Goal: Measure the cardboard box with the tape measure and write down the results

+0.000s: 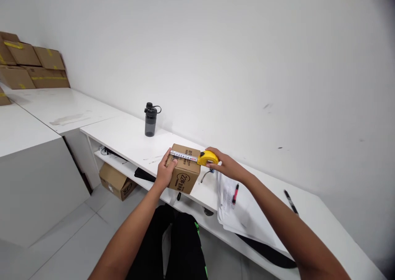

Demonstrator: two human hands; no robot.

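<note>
A small brown cardboard box stands on the white desk near its front edge. My left hand grips the box's left side, its thumb pinning the end of a white measuring tape blade on the top. The blade runs across the box top to a yellow tape measure case, which my right hand holds closed at the box's right edge.
A dark grey water bottle stands further back on the desk. A stack of papers with a red pen lies right of the box, a black pen beyond. Cardboard boxes are piled far left; another box sits under the desk.
</note>
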